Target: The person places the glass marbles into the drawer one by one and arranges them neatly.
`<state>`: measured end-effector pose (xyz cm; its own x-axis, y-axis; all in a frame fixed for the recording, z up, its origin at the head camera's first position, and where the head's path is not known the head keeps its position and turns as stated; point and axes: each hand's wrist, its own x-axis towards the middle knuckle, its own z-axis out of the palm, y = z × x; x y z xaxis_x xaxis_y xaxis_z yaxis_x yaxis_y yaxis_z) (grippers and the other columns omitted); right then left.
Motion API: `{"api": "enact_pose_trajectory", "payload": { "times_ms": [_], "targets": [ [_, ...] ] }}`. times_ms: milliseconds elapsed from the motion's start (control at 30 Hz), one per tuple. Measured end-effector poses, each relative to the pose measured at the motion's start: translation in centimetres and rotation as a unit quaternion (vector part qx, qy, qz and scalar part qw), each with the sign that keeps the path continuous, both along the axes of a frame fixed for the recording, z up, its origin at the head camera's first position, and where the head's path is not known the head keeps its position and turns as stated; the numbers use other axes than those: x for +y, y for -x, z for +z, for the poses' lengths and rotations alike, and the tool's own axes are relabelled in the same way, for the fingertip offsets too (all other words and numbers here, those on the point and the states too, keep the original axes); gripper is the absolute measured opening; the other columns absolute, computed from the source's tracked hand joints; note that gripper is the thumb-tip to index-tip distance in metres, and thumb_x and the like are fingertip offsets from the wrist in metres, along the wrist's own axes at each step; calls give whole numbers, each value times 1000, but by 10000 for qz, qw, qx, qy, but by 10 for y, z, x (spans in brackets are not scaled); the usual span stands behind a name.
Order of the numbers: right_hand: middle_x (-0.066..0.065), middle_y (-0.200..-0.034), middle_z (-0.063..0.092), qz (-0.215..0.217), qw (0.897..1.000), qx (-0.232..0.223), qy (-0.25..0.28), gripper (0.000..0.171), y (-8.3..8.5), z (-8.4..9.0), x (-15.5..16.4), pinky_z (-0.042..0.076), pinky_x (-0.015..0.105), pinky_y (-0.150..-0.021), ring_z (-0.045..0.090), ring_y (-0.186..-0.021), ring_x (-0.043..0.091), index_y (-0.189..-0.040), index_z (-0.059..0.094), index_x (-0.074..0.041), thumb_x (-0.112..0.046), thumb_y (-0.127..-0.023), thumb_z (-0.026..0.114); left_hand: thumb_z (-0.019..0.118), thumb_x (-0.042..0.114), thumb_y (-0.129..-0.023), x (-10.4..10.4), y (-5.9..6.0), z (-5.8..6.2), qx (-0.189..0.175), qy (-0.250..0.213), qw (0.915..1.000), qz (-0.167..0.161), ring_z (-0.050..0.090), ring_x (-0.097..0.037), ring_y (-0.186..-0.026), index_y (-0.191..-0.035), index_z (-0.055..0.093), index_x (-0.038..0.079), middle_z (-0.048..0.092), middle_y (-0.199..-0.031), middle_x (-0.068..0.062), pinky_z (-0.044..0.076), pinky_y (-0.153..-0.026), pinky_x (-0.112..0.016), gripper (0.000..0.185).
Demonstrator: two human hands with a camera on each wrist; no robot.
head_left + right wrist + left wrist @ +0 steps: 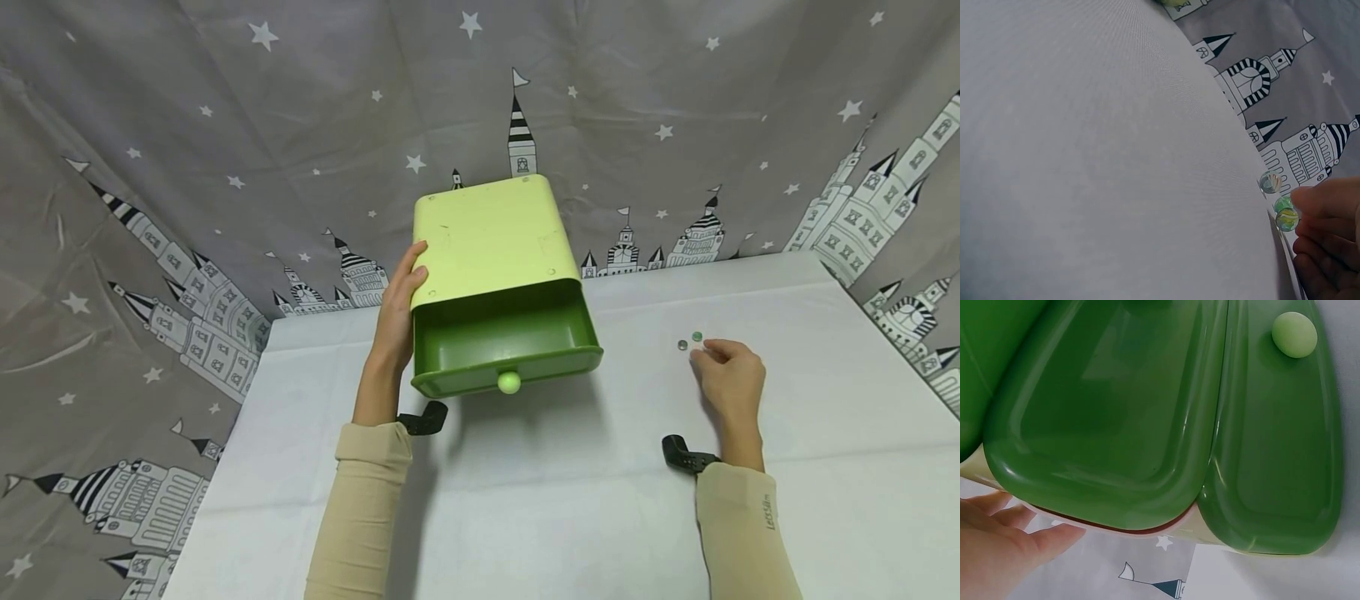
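A small drawer cabinet [491, 237] with a pale yellow-green shell stands left of centre in the head view. Its top drawer [510, 362] is pulled out and looks bare inside; lower drawer fronts [1110, 425] are closed in the left wrist view. My left hand [397, 308] rests against the cabinet's left side, fingers fairly straight, fingertips at the top edge. Off to the right, my right hand [731, 379] pinches a yellow-green glass marble [1287, 219] between thumb and fingertips. Just beyond are a green marble [1283, 204] and a clear marble with pale streaks [1270, 182].
A white cloth [525, 500] covers the table. Behind it and along both sides hangs a grey curtain [315, 108] printed with stars and castles. A black wrist-worn device [682, 454] sits at the right cuff, another [426, 418] at the left.
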<state>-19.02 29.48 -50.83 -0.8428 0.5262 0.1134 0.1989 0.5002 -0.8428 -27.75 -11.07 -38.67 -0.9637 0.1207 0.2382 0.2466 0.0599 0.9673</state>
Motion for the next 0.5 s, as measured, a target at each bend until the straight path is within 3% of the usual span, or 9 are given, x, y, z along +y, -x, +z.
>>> {"api": "enact_pose_trajectory", "payload": {
  "times_ms": [133, 500],
  "targets": [
    [31, -118, 61, 79, 9996, 17, -275, 31, 1, -4, 1, 45, 54, -91, 58, -109, 45, -117, 65, 13, -4, -92, 62, 43, 31, -103, 0, 0, 0, 13, -7, 10000, -12, 16, -9, -145, -154, 37, 17, 28, -159, 7, 9, -116, -44, 53],
    [31, -116, 61, 214, 9971, 182, -712, 25, 1, -5, -2, 44, 55, -93, 57, -107, 47, -109, 66, 16, 3, -88, 62, 43, 32, -103, -1, 1, 0, -21, 28, 10000, -5, 15, -8, -145, -154, 37, 18, 27, -158, 8, 8, -116, -44, 53]
  ]
}}
